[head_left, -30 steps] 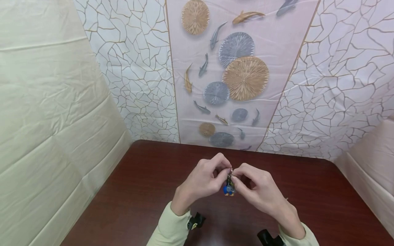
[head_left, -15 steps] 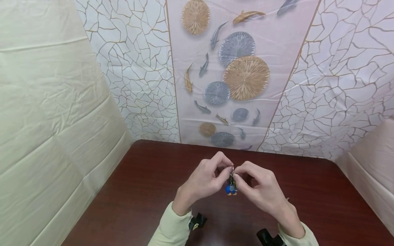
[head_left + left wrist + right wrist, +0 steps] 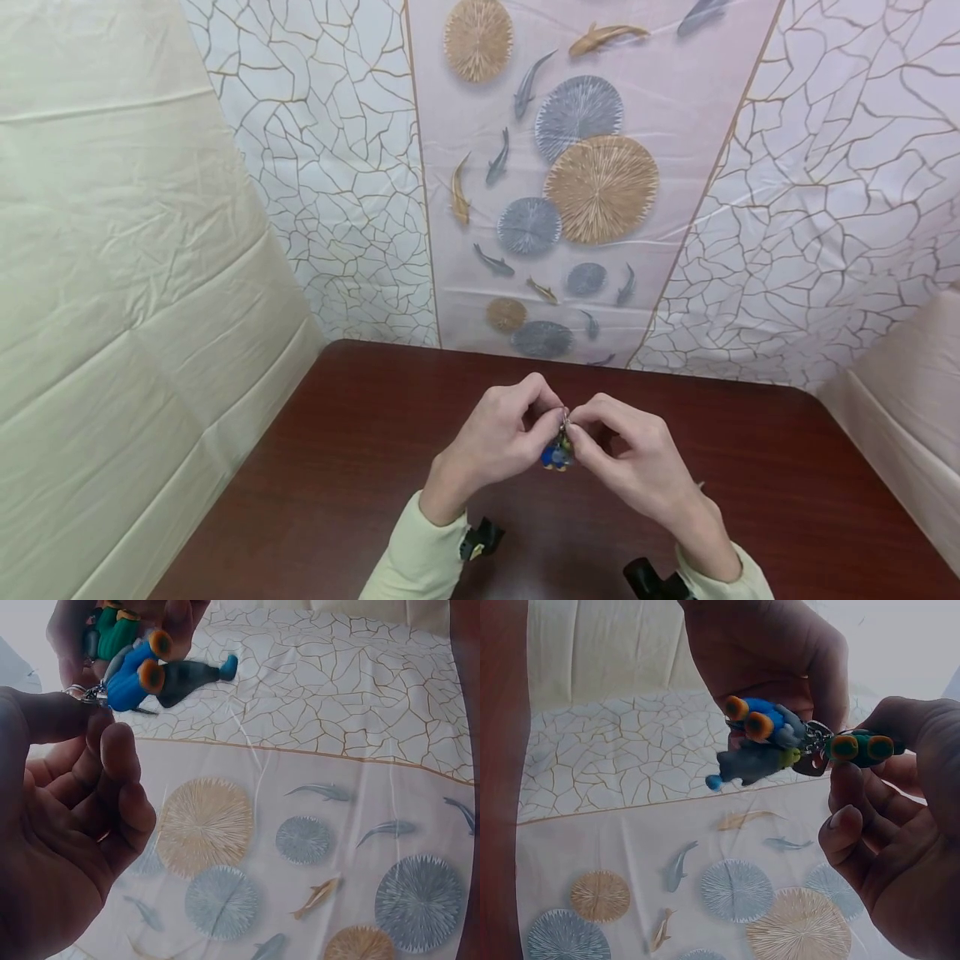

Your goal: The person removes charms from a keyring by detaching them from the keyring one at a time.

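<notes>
Above the table, both hands meet at a keychain (image 3: 557, 457) with a metal ring (image 3: 77, 691) and small figurines. One figurine is blue (image 3: 759, 718) with orange feet, another green (image 3: 118, 637), and a dark grey one (image 3: 748, 764) ends in a blue ball. My left hand (image 3: 491, 437) pinches the ring between thumb and index finger. Close beside it, my right hand (image 3: 630, 450) pinches the keychain near the ring and the green figurine. In the head view, fingertips partly hide the ring and the upper part of the figurines.
The dark red-brown table (image 3: 360, 433) lies below the hands. A small thin object (image 3: 701, 484) shows beside the right wrist, mostly hidden. Behind the table hangs a patterned cloth (image 3: 540, 183), with a cream cloth (image 3: 135, 292) at the left. Each wrist carries a black camera (image 3: 482, 539).
Both hands keep their grip and barely move. The hanging figurines swing slightly, first right, then left and a little up.
</notes>
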Demonstrator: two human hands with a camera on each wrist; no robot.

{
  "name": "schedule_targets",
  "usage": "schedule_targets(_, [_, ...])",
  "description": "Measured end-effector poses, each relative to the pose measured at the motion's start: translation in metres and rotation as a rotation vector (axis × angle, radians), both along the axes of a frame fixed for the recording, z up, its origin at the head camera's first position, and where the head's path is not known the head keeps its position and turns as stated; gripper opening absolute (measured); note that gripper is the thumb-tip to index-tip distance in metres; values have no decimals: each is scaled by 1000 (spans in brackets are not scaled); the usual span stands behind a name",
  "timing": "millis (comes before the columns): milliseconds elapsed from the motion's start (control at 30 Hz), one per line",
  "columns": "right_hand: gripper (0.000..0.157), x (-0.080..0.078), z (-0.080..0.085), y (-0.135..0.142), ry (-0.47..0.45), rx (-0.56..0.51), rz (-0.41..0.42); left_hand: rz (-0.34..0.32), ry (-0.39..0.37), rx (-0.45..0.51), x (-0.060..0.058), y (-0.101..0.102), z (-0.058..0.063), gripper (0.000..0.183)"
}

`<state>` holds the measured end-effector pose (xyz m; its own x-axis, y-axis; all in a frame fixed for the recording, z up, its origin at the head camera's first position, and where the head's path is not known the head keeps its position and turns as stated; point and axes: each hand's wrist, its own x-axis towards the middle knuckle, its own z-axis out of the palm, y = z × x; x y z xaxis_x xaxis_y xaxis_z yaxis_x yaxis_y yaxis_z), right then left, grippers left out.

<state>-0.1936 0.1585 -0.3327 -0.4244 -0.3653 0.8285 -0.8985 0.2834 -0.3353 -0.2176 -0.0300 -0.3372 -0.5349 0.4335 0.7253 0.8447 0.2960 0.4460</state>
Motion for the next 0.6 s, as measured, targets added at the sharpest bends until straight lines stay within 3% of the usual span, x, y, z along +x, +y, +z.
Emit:
schedule_targets(100, [34, 0, 0, 1, -5, 1, -7, 3, -44, 3, 1, 0, 0, 5])
schedule_targets(167, [34, 0, 0, 1, 1, 4, -21, -1, -31, 3, 1, 1, 1, 3])
schedule_targets(433, [32, 0, 3, 2, 10, 23, -26, -35, 173, 33, -3, 2, 2, 10])
schedule_targets(600, [33, 2, 4, 2, -5, 6, -7, -11, 216, 48, -2, 1, 2, 3])
